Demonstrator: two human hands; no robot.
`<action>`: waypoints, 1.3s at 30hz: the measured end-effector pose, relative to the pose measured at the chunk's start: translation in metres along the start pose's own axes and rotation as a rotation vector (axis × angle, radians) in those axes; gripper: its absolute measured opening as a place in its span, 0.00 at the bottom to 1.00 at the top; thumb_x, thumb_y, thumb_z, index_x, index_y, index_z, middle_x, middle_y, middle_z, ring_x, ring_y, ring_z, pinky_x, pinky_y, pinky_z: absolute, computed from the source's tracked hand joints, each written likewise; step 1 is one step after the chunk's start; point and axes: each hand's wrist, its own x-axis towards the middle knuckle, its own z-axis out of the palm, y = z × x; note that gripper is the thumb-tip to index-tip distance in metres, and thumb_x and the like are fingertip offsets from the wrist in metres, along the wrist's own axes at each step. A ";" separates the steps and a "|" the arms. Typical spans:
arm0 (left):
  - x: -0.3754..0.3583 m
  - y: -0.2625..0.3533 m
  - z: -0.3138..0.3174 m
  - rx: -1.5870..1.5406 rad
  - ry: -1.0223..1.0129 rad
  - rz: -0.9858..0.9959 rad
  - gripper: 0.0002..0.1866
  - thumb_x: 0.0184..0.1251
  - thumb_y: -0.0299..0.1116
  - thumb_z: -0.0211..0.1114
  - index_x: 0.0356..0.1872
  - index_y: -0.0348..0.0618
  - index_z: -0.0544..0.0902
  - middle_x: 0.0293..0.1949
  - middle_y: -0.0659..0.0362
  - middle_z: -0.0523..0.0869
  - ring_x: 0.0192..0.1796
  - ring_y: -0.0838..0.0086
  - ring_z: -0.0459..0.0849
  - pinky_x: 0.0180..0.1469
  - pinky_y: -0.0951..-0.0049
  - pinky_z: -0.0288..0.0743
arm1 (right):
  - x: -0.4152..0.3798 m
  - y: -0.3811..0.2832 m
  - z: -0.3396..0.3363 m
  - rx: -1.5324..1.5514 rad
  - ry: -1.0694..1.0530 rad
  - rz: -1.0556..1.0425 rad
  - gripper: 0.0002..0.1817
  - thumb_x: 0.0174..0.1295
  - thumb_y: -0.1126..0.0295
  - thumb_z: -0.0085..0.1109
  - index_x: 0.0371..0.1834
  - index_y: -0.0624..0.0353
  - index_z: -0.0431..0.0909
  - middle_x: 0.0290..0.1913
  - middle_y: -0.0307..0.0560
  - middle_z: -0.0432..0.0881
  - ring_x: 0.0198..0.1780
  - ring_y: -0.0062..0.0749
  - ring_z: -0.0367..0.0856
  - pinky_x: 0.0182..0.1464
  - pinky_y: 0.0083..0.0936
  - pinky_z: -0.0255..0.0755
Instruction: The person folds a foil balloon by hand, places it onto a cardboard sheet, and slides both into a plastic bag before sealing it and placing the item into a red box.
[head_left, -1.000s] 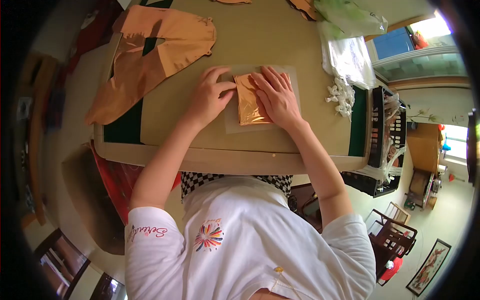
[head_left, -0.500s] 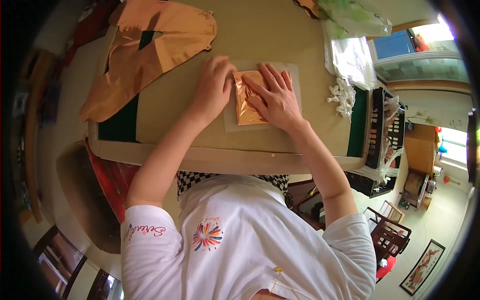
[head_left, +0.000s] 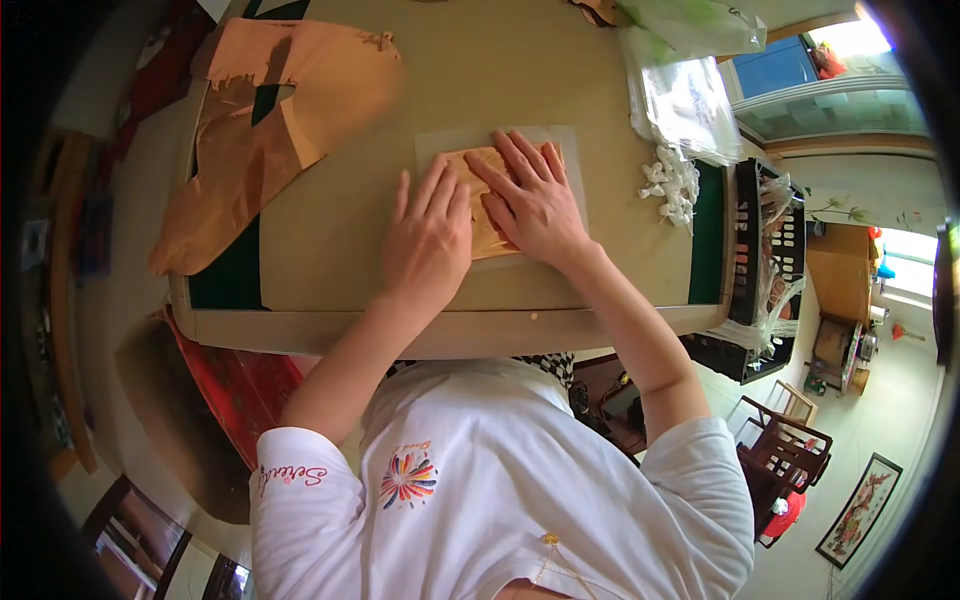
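Note:
A folded packet of shiny copper-coloured foil [head_left: 487,236] lies on a pale translucent sheet [head_left: 570,150] on the table. My right hand [head_left: 545,205] presses flat on the packet, fingers stretched and somewhat apart. Over the packet's left edge lies my left hand [head_left: 432,235], its fingers straight and its thumb held out to the side. Part of the packet is hidden beneath both hands. To the left, a larger flat piece of copper foil [head_left: 290,110], resembling an uninflated foil balloon, spreads over the table's far left corner.
Clear plastic bags [head_left: 680,95] lie at the table's far right, beside a clump of small white pieces [head_left: 672,188]. A black plastic crate [head_left: 748,250] holding plastic-wrapped items stands against the right edge. The brown tabletop [head_left: 340,230] has a raised pale front edge.
My left hand has moved from a curled pose at the packet's upper left corner to lying flatter along its left side. My right hand stays on the packet.

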 end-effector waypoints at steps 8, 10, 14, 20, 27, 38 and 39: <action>0.012 0.009 0.038 0.021 0.030 -0.110 0.36 0.72 0.44 0.54 0.74 0.34 0.56 0.75 0.45 0.57 0.77 0.58 0.54 0.75 0.42 0.46 | -0.005 0.005 0.008 0.019 0.015 0.039 0.27 0.66 0.62 0.50 0.69 0.55 0.68 0.72 0.54 0.65 0.74 0.46 0.59 0.74 0.53 0.49; 0.012 0.009 0.035 0.071 0.005 -0.138 0.37 0.72 0.46 0.54 0.74 0.34 0.55 0.75 0.45 0.56 0.78 0.58 0.53 0.75 0.41 0.44 | -0.005 0.005 0.005 0.004 0.002 0.039 0.28 0.66 0.61 0.50 0.69 0.57 0.67 0.72 0.54 0.64 0.75 0.45 0.58 0.74 0.53 0.49; 0.012 0.009 0.031 0.054 -0.018 -0.164 0.41 0.71 0.52 0.54 0.75 0.35 0.53 0.76 0.46 0.54 0.78 0.58 0.51 0.74 0.37 0.42 | -0.011 0.011 -0.002 -0.045 -0.031 0.105 0.29 0.68 0.58 0.50 0.71 0.55 0.64 0.74 0.52 0.62 0.76 0.42 0.55 0.75 0.53 0.46; 0.011 0.007 0.025 0.113 -0.083 -0.163 0.45 0.69 0.60 0.53 0.75 0.37 0.51 0.77 0.48 0.53 0.79 0.60 0.49 0.72 0.32 0.40 | -0.025 0.026 -0.006 -0.069 -0.058 0.244 0.32 0.71 0.53 0.47 0.75 0.54 0.58 0.77 0.46 0.57 0.78 0.38 0.51 0.76 0.53 0.41; 0.008 0.003 0.021 0.162 -0.097 -0.167 0.44 0.69 0.60 0.53 0.74 0.36 0.54 0.76 0.50 0.55 0.79 0.62 0.50 0.72 0.32 0.42 | -0.033 0.031 -0.007 -0.111 -0.046 0.301 0.32 0.71 0.52 0.45 0.75 0.55 0.58 0.77 0.45 0.57 0.78 0.37 0.51 0.76 0.52 0.40; 0.048 0.015 0.045 -0.042 -0.056 0.203 0.35 0.70 0.51 0.58 0.74 0.48 0.61 0.76 0.54 0.56 0.78 0.59 0.53 0.75 0.42 0.42 | -0.035 0.038 -0.006 -0.038 0.010 0.267 0.28 0.72 0.58 0.46 0.73 0.56 0.61 0.75 0.49 0.61 0.77 0.41 0.54 0.76 0.50 0.43; 0.047 0.015 0.044 -0.031 -0.060 0.201 0.35 0.69 0.51 0.58 0.74 0.50 0.62 0.76 0.55 0.56 0.78 0.59 0.54 0.74 0.41 0.42 | -0.037 0.043 -0.009 0.101 0.050 0.273 0.27 0.72 0.61 0.47 0.72 0.56 0.63 0.74 0.50 0.62 0.76 0.43 0.56 0.76 0.49 0.45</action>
